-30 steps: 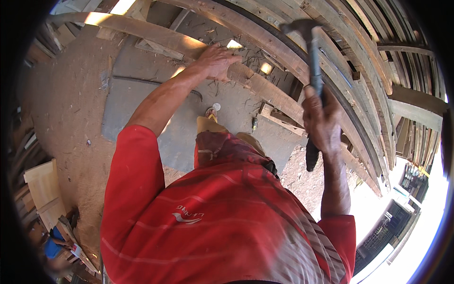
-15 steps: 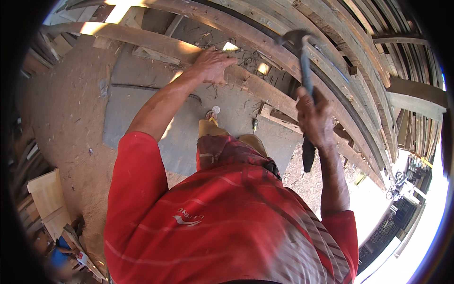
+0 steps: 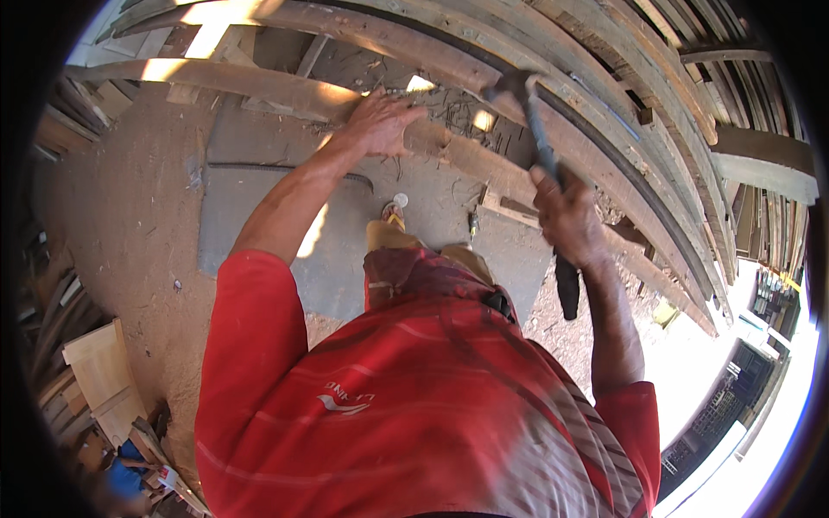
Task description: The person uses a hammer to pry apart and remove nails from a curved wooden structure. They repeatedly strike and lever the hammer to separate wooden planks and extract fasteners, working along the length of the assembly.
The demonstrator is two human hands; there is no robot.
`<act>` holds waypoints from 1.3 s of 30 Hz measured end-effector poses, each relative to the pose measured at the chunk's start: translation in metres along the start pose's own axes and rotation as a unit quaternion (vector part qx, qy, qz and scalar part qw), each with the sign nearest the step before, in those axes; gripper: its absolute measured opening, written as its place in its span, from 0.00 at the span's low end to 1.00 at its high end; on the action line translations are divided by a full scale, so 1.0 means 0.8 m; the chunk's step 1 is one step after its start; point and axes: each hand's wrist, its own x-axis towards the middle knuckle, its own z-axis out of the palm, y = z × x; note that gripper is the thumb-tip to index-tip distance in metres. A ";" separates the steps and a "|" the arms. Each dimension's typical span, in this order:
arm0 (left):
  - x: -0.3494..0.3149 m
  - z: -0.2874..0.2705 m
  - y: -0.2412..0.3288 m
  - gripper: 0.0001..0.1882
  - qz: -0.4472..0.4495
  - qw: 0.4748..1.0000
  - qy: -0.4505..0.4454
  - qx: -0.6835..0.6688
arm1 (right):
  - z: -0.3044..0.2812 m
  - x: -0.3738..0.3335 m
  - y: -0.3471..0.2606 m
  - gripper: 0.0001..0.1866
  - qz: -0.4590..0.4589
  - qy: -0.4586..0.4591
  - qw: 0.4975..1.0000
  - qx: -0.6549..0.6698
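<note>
My right hand (image 3: 572,216) is closed around the dark grip of a claw hammer (image 3: 535,125). The hammer's metal head is raised, pointing away from me, and appears over the beams on the right; its end is slightly blurred. On the long near wooden beam (image 3: 475,160) rests my left hand (image 3: 377,127), its fingers spread and the thumb apart. Some of its fingertips are hidden at the beam's far side. No nail can be made out by either hand.
Several long beams (image 3: 604,147) curve past on the far right. Below lies a grey sheet (image 3: 259,207) with a dark curved rod (image 3: 285,167). A small tool (image 3: 473,223) is near my feet. Wood boards (image 3: 104,375) and scraps lie at the lower left.
The hammer head has shifted a little left and down in the picture, with my right hand still around its grip. My left hand stays on the beam. The whole view has shifted slightly.
</note>
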 end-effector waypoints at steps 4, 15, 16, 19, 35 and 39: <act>-0.004 -0.008 0.002 0.45 -0.001 1.000 -0.025 -0.001 | -0.037 -0.007 -0.071 0.18 -0.272 0.189 0.915 0.228; 0.005 -0.001 0.000 0.44 0.001 0.999 0.045 0.017 | 0.017 0.019 0.035 0.26 -0.033 -0.046 0.997 -0.060; 0.002 -0.004 0.002 0.44 0.004 1.000 0.028 0.003 | 0.006 -0.003 0.012 0.27 -0.006 -0.036 0.999 -0.035; -0.009 -0.009 0.008 0.45 0.002 1.000 0.003 -0.016 | -0.025 -0.014 -0.049 0.20 -0.136 0.112 0.974 0.140; -0.001 -0.001 -0.006 0.44 0.003 0.999 0.022 -0.035 | 0.046 -0.038 0.080 0.24 0.020 -0.039 0.998 -0.048; 0.003 -0.021 0.004 0.43 0.003 1.000 -0.007 -0.012 | 0.058 -0.075 0.128 0.23 0.027 -0.005 1.000 -0.005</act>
